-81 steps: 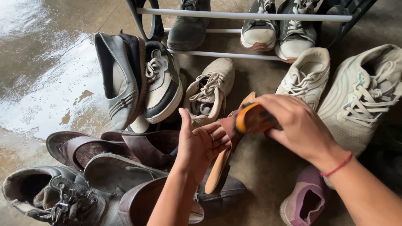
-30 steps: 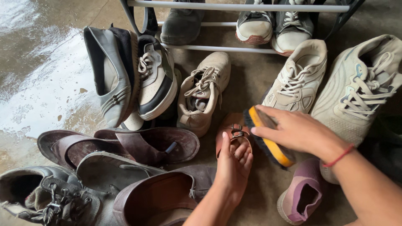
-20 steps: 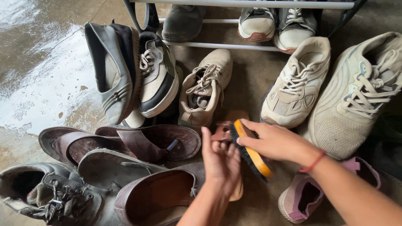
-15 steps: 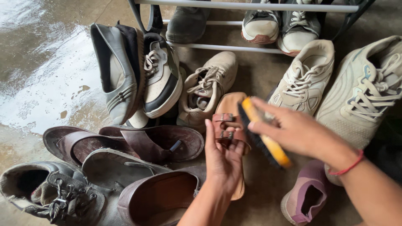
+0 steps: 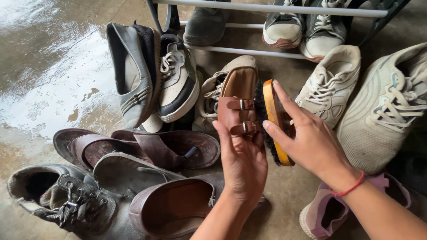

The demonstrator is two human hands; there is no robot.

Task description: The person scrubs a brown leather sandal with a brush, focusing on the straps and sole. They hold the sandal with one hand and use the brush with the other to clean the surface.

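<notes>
Nearest the camera, a maroon slip-on shoe (image 5: pixel 178 213) and a black laced boot (image 5: pixel 58 200) lie on the wet concrete floor (image 5: pixel 53 89), with a pink shoe (image 5: pixel 329 213) at lower right.

Above these, the left hand (image 5: pixel 243 160) is closed around the heel end of a brown buckled sandal (image 5: pixel 235 104), holding it upright with the toe pointing away. The right hand (image 5: pixel 311 142) grips a wooden-backed brush (image 5: pixel 273 120), fingers wrapped over its orange back, dark bristles pressed to the sandal's right edge.

Judgement: brushing is best done with the sandal held firm, in short strokes along the edge, keeping the bristles off the metal buckles.

Beyond, brown sandals (image 5: pixel 147 146), grey and white sneakers (image 5: pixel 178 78) and pale trainers (image 5: pixel 329 89) lie before a metal shoe rack (image 5: pixel 267 9).
</notes>
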